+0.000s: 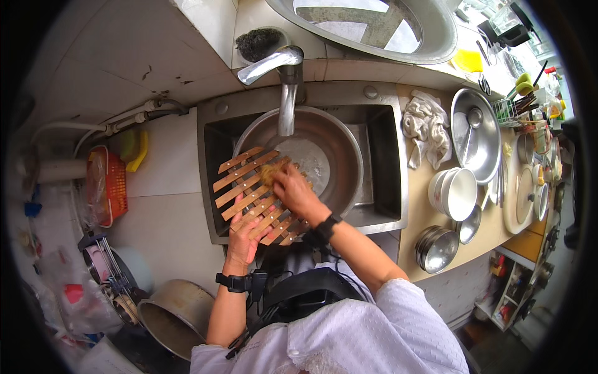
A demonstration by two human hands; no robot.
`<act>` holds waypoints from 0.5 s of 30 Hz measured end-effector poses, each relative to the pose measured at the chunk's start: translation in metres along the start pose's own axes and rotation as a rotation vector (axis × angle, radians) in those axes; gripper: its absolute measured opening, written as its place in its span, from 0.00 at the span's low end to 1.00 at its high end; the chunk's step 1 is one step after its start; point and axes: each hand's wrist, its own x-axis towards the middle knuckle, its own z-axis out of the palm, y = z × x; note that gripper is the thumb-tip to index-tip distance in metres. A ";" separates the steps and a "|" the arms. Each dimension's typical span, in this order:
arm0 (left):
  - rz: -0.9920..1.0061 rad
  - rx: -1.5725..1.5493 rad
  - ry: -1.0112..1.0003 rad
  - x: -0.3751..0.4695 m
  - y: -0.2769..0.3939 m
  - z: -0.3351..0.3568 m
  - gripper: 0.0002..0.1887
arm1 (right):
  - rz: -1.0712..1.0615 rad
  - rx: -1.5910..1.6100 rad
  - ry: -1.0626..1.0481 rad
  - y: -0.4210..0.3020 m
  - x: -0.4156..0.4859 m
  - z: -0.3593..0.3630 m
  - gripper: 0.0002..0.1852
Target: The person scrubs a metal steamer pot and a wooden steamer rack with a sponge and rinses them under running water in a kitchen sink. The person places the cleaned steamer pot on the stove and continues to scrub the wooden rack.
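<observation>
My left hand (244, 238) grips a slatted wooden rack (247, 205) from its near side, fingers partly hidden beneath the slats. The rack tilts over the left part of a round metal basin (348, 140), which sits inside a steel sink (401, 187). Pinched in my right hand (295, 189) is a yellowish-brown fibrous scrubber (269, 173), pressed against the upper slats. Above the basin reaches the chrome faucet (288, 110); its lever points left. A little water seems to lie on the basin's floor.
Right of the sink lie a crumpled cloth (426, 126), a steel bowl (488, 159) with a ladle in it, stacked white bowls (459, 194) and stacked metal bowls (437, 250). An orange basket (119, 187) and a large pot (180, 299) are at left. A wide metal basin (439, 51) stands behind.
</observation>
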 end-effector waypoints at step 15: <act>0.042 0.097 0.017 -0.003 -0.001 0.009 0.42 | 0.146 -0.047 0.137 0.006 -0.006 0.017 0.10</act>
